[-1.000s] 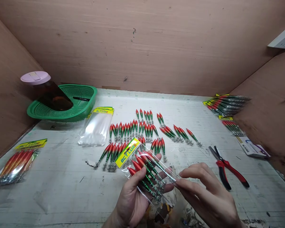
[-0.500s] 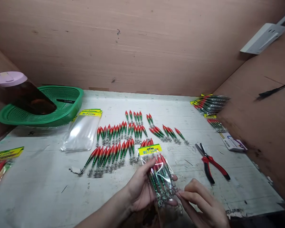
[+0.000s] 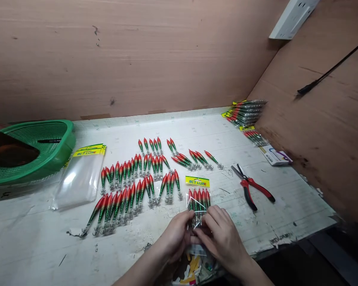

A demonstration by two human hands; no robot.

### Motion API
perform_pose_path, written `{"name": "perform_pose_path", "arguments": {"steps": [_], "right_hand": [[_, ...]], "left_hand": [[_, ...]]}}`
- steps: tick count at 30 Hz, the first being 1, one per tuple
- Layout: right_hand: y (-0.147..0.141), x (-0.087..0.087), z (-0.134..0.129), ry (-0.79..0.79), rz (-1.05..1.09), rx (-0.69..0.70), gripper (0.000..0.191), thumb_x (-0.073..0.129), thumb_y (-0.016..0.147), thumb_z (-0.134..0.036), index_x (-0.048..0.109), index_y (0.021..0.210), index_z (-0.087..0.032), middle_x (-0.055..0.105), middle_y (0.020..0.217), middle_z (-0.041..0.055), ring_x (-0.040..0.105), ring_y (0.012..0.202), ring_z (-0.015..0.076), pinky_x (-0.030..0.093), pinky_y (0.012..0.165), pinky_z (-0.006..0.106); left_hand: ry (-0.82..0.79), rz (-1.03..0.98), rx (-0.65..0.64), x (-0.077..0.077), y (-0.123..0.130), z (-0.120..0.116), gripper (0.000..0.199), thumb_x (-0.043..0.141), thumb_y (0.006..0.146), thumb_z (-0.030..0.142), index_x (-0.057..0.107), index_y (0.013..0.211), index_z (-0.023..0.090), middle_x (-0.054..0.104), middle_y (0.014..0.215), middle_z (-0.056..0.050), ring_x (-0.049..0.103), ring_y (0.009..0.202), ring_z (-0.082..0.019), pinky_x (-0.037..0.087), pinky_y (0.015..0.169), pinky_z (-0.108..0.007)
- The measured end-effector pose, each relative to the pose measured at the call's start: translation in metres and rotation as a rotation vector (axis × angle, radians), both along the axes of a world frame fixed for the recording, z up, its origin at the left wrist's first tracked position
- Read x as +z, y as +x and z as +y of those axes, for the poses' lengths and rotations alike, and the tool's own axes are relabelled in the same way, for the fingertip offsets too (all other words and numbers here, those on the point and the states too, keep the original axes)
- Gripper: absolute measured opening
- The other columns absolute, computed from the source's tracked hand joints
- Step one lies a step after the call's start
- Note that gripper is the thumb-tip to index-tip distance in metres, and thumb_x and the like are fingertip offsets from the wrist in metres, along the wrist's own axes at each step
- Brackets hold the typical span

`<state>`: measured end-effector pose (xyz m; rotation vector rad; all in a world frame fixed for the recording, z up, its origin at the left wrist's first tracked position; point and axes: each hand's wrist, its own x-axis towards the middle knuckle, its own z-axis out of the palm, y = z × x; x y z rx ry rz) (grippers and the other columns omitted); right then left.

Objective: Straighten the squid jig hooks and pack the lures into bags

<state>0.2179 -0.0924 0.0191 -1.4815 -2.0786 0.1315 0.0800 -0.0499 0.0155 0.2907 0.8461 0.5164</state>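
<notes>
Both hands grip a clear plastic bag of fishing lures [image 3: 199,198] with a yellow header, held at the table's front edge. Several red and green lures lie side by side inside it. My left hand [image 3: 177,232] pinches the bag's lower left side. My right hand [image 3: 222,234] is closed on its lower right side, the thumb near the bottom. The fingers partly hide the hooks and the bag's lower end. Loose lures [image 3: 128,171] of the same kind lie in rows on the table to the left and beyond.
Red-handled pliers [image 3: 252,188] lie to the right. Flat clear bags [image 3: 79,174] and a green basket [image 3: 67,135] are at left. Filled lure packs [image 3: 246,113] are stacked at the back right, near a small white box [image 3: 274,155]. Scraps [image 3: 193,266] show below the table edge.
The bag has turned upright and its lures line up more evenly. My right hand has moved left and closed on the bag's lower side. The camera view has swung right.
</notes>
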Motion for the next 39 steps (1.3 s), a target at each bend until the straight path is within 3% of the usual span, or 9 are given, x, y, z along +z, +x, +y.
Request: {"name": "perform_pose_path", "arguments": {"steps": [4, 6, 9, 15, 20, 26, 32, 36, 39], "right_hand": [[-0.003, -0.004, 0.009, 0.018, 0.022, -0.030, 0.021, 0.046, 0.091, -0.014, 0.047, 0.071, -0.020, 0.049, 0.069, 0.0015, 0.043, 0.068, 0.0181, 0.031, 0.061, 0.029], [-0.003, -0.005, 0.011, 0.017, 0.032, -0.031, 0.022, 0.046, 0.091, -0.015, 0.046, 0.070, -0.020, 0.049, 0.069, 0.0013, 0.043, 0.068, 0.0179, 0.031, 0.061, 0.029], [-0.003, -0.005, 0.013, 0.015, 0.039, -0.030, 0.025, 0.048, 0.093, -0.019, 0.046, 0.068, -0.021, 0.048, 0.067, 0.0005, 0.043, 0.067, 0.0175, 0.030, 0.062, 0.029], [-0.005, -0.007, 0.018, 0.034, 0.031, -0.041, 0.027, 0.046, 0.094, -0.017, 0.047, 0.067, -0.020, 0.048, 0.066, 0.0012, 0.041, 0.066, 0.0183, 0.028, 0.064, 0.031], [0.000, -0.001, 0.006, -0.017, 0.073, -0.003, 0.021, 0.048, 0.092, -0.017, 0.049, 0.072, -0.019, 0.051, 0.070, 0.0016, 0.045, 0.068, 0.0178, 0.032, 0.064, 0.030], [-0.014, -0.002, -0.017, -0.361, 0.383, 0.041, 0.015, 0.047, 0.091, -0.013, 0.060, 0.094, -0.020, 0.058, 0.082, 0.0038, 0.058, 0.074, 0.0167, 0.044, 0.063, 0.026], [-0.033, -0.008, -0.005, -0.483, 0.348, -0.069, 0.013, 0.048, 0.083, -0.009, 0.051, 0.077, -0.020, 0.055, 0.077, 0.0018, 0.055, 0.063, 0.0149, 0.040, 0.054, 0.025], [-0.026, -0.001, -0.008, -0.498, 0.333, 0.012, 0.014, 0.047, 0.085, -0.011, 0.047, 0.076, -0.021, 0.056, 0.078, 0.0017, 0.054, 0.063, 0.0151, 0.038, 0.054, 0.025], [-0.014, 0.005, -0.018, -0.524, 0.500, 0.062, 0.014, 0.046, 0.091, -0.016, 0.046, 0.078, -0.022, 0.054, 0.076, -0.0004, 0.055, 0.066, 0.0135, 0.041, 0.057, 0.023]], "left_hand": [[-0.028, -0.038, -0.110, -0.001, -0.006, 0.000, 0.031, 0.053, 0.084, 0.038, 0.063, 0.090, 0.009, 0.071, 0.077, -0.012, 0.069, 0.072, -0.023, 0.056, 0.066, -0.035], [-0.005, 0.000, -0.158, -0.001, -0.011, -0.003, 0.022, 0.057, 0.079, 0.027, 0.063, 0.092, 0.011, 0.072, 0.079, -0.010, 0.069, 0.074, -0.022, 0.056, 0.068, -0.034], [0.041, 0.075, -0.241, -0.003, -0.016, -0.008, 0.023, 0.056, 0.071, 0.014, 0.062, 0.093, 0.012, 0.073, 0.082, -0.009, 0.070, 0.074, -0.019, 0.056, 0.070, -0.031], [0.082, 0.167, -0.366, -0.003, -0.019, -0.007, 0.016, 0.057, 0.074, 0.021, 0.064, 0.086, 0.012, 0.074, 0.076, -0.010, 0.071, 0.068, -0.017, 0.055, 0.067, -0.027], [0.078, 0.246, -0.327, -0.002, -0.025, 0.002, 0.026, 0.064, 0.072, 0.034, 0.066, 0.085, 0.012, 0.074, 0.077, -0.009, 0.070, 0.069, -0.016, 0.055, 0.067, -0.027], [0.091, 0.189, -0.314, 0.000, -0.027, 0.005, 0.028, 0.054, 0.072, 0.036, 0.067, 0.078, 0.012, 0.071, 0.069, -0.007, 0.067, 0.064, -0.015, 0.055, 0.071, -0.029], [0.098, 0.208, -0.304, 0.002, -0.027, 0.003, 0.025, 0.048, 0.067, 0.034, 0.063, 0.068, 0.014, 0.065, 0.063, -0.004, 0.062, 0.061, -0.013, 0.053, 0.066, -0.026], [0.085, 0.249, -0.294, -0.004, -0.026, 0.003, 0.020, 0.053, 0.064, 0.036, 0.056, 0.060, 0.016, 0.060, 0.057, 0.000, 0.056, 0.052, -0.010, 0.050, 0.060, -0.024], [0.064, 0.255, -0.307, -0.005, -0.026, 0.005, 0.024, 0.054, 0.066, 0.037, 0.061, 0.069, 0.014, 0.067, 0.064, -0.005, 0.061, 0.056, -0.013, 0.052, 0.065, -0.028]]}}
